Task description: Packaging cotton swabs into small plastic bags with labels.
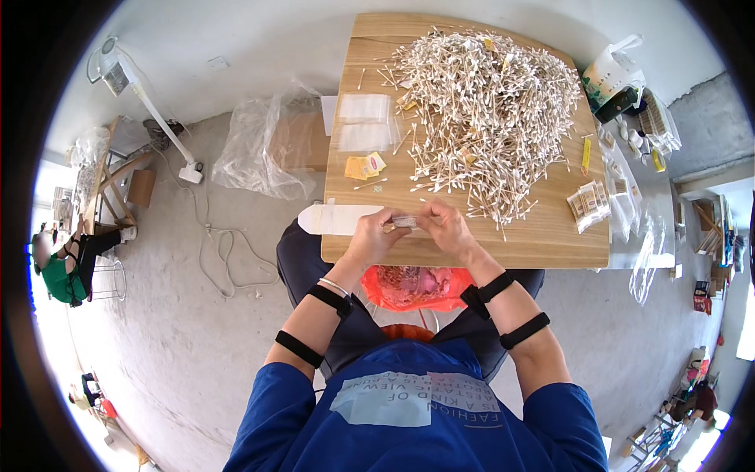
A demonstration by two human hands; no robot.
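Both hands, left hand (368, 238) and right hand (447, 228), pinch a small clear plastic pouch (404, 222) at the wooden bench's (543, 244) near edge; it looks light, limp and slippery, best gripped by its edges.

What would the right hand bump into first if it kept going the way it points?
The right hand points left along the table edge, so it would meet the left hand first; both already pinch the same small clear bag between them.

Small clear packet (405, 222) — mostly hidden between both hands' fingers.
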